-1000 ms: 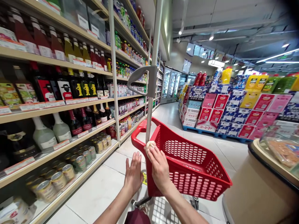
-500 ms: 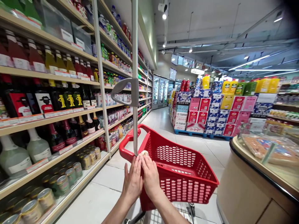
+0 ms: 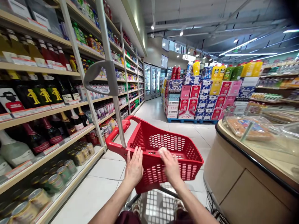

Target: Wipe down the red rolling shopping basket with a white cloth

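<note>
In front of me stands a red plastic shopping cart with slotted basket walls and nothing visible in its basket. My left hand lies with fingers stretched out on the near side, close to the rear rim. Farther along that rim, my right hand is blurred by motion and closed over a crumpled whitish cloth, of which only a bit shows past the fingertips. From the cart's rear corner rises a metal pole with a grey loop handle.
Shelves of bottles and cans line the left. A rounded counter with glass panels stands close on the right, cables at its foot. Ahead are stacked drink cartons on a blue pallet and glass-door coolers.
My right hand has parted from the left and slid forward along the rim with the cloth. The view has shifted, so the cart and pole sit farther left.
</note>
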A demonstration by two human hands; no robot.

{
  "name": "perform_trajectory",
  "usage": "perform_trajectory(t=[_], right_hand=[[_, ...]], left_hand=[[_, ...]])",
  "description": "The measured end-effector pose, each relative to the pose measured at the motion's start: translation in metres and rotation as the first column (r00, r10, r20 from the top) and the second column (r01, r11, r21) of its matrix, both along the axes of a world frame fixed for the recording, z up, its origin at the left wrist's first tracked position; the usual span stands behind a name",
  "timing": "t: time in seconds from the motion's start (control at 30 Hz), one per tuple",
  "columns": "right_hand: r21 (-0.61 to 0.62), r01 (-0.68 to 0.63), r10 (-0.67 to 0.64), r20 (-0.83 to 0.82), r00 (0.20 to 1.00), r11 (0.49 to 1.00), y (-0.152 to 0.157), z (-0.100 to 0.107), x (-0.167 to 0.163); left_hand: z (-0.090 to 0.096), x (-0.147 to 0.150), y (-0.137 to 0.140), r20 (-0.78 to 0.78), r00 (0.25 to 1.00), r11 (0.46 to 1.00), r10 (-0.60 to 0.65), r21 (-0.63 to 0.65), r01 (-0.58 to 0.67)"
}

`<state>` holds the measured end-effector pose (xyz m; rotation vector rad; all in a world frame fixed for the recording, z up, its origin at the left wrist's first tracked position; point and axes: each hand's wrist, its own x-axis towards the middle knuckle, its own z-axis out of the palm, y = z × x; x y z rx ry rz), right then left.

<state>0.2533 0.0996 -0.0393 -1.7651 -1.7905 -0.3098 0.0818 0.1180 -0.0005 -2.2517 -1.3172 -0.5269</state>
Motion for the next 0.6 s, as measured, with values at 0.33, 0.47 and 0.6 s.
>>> perform_trajectory(t=[0.33, 0.47, 0.6], right_hand=[[0.15, 0.136, -0.147, 0.069, 0.987, 0.979, -0.022, -0.05, 0.103], [0.139, 0.33, -0.327, -0.047, 0.944, 0.934, -0.034, -0.068, 0.14], [0.16, 0.163, -0.166, 0.008, 0.986, 0.974, -0.034, -0.068, 0.148]], left_hand=[[-0.035, 0.065, -0.002, -0.026, 0.993, 0.993, -0.113, -0.049, 0.111], [-0.041, 0.081, -0.003, -0.045, 0.989, 0.986, -0.138, -0.096, 0.133], [-0.046, 0.101, -0.004, -0.059, 0.98, 0.97, -0.19, -0.168, 0.178]])
